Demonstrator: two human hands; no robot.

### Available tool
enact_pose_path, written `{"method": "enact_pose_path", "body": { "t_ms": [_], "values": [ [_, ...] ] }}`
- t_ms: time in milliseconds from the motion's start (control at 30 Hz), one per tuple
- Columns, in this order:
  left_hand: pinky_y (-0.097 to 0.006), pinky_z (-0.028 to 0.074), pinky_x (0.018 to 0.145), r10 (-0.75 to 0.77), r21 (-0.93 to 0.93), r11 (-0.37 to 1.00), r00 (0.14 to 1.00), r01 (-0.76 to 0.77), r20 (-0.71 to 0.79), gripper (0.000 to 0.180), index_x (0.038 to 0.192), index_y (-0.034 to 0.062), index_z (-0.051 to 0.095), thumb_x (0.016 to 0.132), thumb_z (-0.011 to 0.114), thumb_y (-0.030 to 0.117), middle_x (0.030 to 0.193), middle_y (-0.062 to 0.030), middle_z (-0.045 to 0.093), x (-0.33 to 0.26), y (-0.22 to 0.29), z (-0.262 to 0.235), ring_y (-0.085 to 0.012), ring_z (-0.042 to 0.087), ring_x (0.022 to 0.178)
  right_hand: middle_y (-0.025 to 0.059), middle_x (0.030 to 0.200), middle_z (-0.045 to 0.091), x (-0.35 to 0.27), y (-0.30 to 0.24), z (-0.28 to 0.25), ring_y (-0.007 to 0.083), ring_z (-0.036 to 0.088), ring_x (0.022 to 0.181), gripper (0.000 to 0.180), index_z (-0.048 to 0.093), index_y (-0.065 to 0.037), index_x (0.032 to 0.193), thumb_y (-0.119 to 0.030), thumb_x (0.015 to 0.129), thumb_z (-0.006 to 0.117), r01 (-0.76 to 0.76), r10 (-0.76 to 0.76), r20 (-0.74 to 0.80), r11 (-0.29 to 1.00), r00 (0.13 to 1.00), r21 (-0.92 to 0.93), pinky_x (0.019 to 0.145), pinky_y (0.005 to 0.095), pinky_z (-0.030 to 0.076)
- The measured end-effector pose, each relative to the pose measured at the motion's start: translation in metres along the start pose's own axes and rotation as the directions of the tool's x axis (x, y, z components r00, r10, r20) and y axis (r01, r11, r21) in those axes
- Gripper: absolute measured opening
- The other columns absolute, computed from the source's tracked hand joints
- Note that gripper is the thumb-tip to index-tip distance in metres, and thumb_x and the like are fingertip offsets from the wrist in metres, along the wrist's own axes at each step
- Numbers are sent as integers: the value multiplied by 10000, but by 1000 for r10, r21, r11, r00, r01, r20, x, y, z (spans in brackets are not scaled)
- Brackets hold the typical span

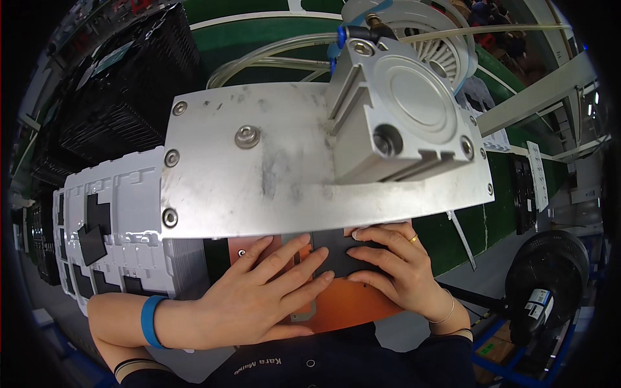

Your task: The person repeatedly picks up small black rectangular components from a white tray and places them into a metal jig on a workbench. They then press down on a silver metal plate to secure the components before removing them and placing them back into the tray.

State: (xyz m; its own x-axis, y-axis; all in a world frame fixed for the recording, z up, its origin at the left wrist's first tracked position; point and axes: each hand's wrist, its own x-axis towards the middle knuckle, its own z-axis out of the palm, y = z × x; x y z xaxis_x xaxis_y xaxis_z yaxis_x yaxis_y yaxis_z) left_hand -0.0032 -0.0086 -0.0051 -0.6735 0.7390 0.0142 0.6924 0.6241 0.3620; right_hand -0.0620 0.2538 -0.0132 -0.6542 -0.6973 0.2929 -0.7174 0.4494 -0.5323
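Under the front edge of a silver metal press plate (291, 207) lies an orange fixture plate (349, 304). A dark grey flat piece (333, 252) rests on it, partly hidden beneath the press. My left hand (259, 291) lies spread over the fixture's left side, its fingertips reaching a slim metal strip and the grey piece's left edge. My right hand (394, 262) has bent fingers and thumb on the grey piece's right side; its index fingertip is close under the press edge. A pneumatic cylinder block (401, 123) stands on the press plate.
White plastic trays (123, 220) with dark flat pieces are stacked at left, black crates (129, 84) behind them. Clear air hoses (278, 58) run to the cylinder. A white fan (446, 52) stands behind, a black round device (546, 278) at right. Green mat (446, 239) covers the bench.
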Motion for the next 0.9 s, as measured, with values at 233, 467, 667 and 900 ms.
{"method": "enact_pose_path", "body": {
  "t_ms": [233, 467, 667, 900],
  "values": [
    [-569, 333, 1087, 23, 9, 1000, 998, -22, -56, 702, 1361, 149, 554, 870, 571, 651, 1489, -152, 420, -1, 1, 2, -392, 369, 1374, 79, 1185, 577, 11, -4, -12, 299, 555, 1040, 291, 642, -87, 999, -125, 752, 791, -46, 42, 110, 998, 993, 30, 897, 386, 460],
    [-411, 499, 940, -97, -357, 934, 962, -1, -256, 545, 1302, 56, 574, 861, 745, 326, 1292, -167, 563, -7, 9, -17, -327, 576, 1159, 85, 1063, 607, 6, -12, -24, 252, 620, 993, 301, 614, -58, 979, 2, 742, 790, -240, 211, 130, 928, 969, 285, 829, 345, 502],
    [-303, 552, 703, -414, -867, 498, 883, 14, -223, 368, 1178, -19, 592, 911, 712, 204, 967, -136, 690, -20, 19, -15, -163, 693, 825, 118, 1009, 642, 8, -43, -12, 166, 640, 986, 320, 557, -18, 900, 114, 729, 794, -317, 349, 116, 598, 930, 736, 889, 308, 544],
    [-241, 548, 672, -800, -893, 449, 462, 36, -384, 328, 1238, -35, 588, 946, 651, 101, 996, -94, 706, -136, -21, -51, -108, 670, 768, 132, 1188, 602, 66, -103, 26, 223, 630, 1062, 423, 583, -9, 1141, -37, 781, 802, -33, 31, 15, 761, 999, 648, 871, 347, 554]
  ]
}}
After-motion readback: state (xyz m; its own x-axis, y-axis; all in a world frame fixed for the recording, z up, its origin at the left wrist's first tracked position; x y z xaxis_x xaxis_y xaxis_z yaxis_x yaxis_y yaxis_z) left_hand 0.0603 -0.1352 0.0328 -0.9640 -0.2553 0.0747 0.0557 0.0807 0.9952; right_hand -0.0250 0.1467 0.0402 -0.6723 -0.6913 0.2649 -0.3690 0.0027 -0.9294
